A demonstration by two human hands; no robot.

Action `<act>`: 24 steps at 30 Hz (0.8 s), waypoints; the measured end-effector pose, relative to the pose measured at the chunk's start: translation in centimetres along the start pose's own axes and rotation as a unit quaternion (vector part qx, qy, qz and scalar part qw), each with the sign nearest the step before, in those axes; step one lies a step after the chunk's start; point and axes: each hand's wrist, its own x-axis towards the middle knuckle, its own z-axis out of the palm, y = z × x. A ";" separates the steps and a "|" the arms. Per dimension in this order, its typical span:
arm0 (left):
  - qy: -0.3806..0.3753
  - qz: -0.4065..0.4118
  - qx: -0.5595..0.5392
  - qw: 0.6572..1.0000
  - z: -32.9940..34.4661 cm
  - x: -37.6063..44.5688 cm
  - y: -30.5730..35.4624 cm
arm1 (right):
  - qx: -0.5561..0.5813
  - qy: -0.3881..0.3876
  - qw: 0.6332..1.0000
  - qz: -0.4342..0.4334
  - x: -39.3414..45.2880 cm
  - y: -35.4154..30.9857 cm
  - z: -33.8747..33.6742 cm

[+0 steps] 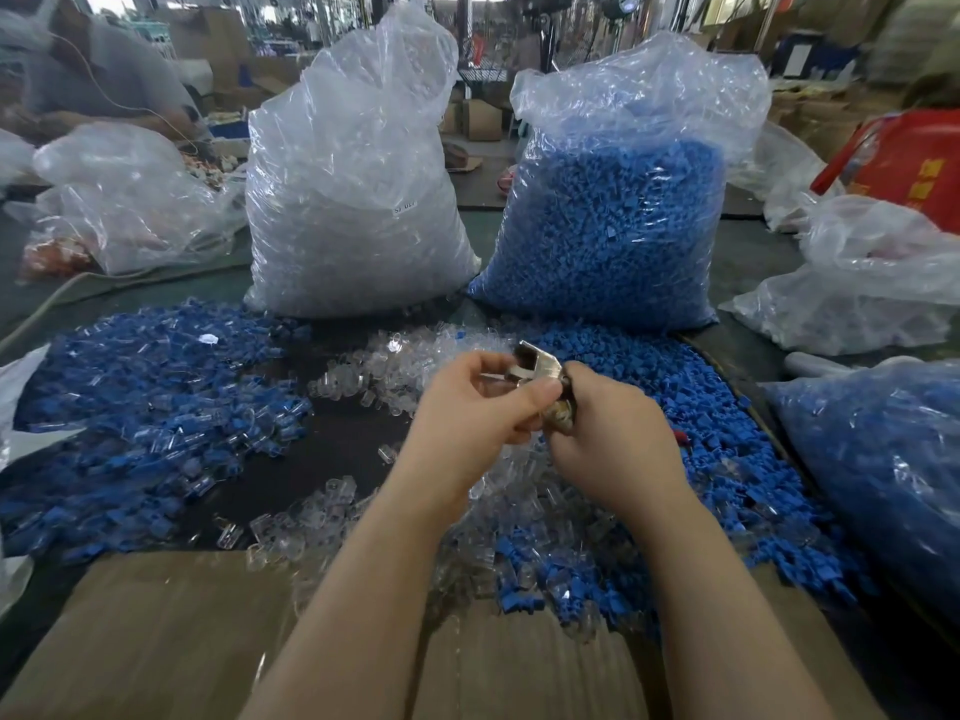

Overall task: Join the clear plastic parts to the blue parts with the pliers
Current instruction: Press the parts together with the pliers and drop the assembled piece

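My right hand (613, 439) grips the handles of metal pliers (540, 363), whose silver jaws stick up between both hands. My left hand (472, 407) has its fingers curled at the jaws, pinching something small there; the part itself is hidden. Loose clear plastic parts (395, 371) lie in a pile just beyond and under my hands. Loose blue parts (691, 423) are heaped to the right. A spread of joined blue-and-clear pieces (150, 407) covers the table on the left.
Two tall plastic bags stand behind: one of clear parts (353, 200), one of blue parts (618, 220). Another bag of blue pieces (883, 459) lies at the right. Flat cardboard (156, 636) covers the near edge. A person (93, 70) sits at the far left.
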 end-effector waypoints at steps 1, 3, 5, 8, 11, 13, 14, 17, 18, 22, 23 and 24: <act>0.011 0.002 -0.010 1.000 0.0 0.1 0.0 | -0.003 0.008 1.000 -0.012 0.0 -0.1 -0.1; 0.029 0.004 -0.026 0.999 -0.2 0.2 -0.1 | -0.013 0.016 0.999 -0.036 0.0 -0.1 0.0; 0.049 0.005 -0.037 0.998 -0.4 0.3 -0.3 | -0.026 0.005 0.999 -0.038 0.1 -0.2 0.0; 0.076 0.013 -0.062 0.995 -0.5 0.5 -0.5 | -0.064 -0.015 0.998 -0.004 -0.1 0.4 0.1; 0.106 0.033 -0.073 0.991 -0.9 0.7 -0.7 | -0.082 -0.034 0.995 0.048 -0.2 1.1 -0.3; 0.094 0.045 -0.069 0.992 -1.3 0.8 -0.6 | -0.074 -0.031 0.995 0.056 -0.1 1.0 -0.5; 0.079 0.051 -0.057 0.994 -1.6 0.9 -0.6 | -0.061 -0.029 0.996 0.063 -0.1 0.9 -0.5; 0.078 0.049 0.047 0.995 -2.7 1.1 -0.8 | -0.005 -0.024 0.989 0.147 0.0 0.9 -0.5; 0.105 0.040 0.114 0.987 -3.1 1.3 -1.0 | 0.004 -0.016 0.982 0.187 0.0 1.2 -0.5; 0.148 -0.028 0.375 0.915 -4.6 1.6 -1.9 | -0.026 0.036 0.949 0.312 -0.2 2.7 -0.5; 0.143 -0.041 0.421 0.895 -4.8 1.6 -2.0 | -0.040 0.038 0.940 0.335 -0.4 3.0 -0.5; 0.140 -0.051 0.454 0.879 -5.0 1.7 -2.1 | -0.054 0.035 0.932 0.357 -0.6 3.3 -0.5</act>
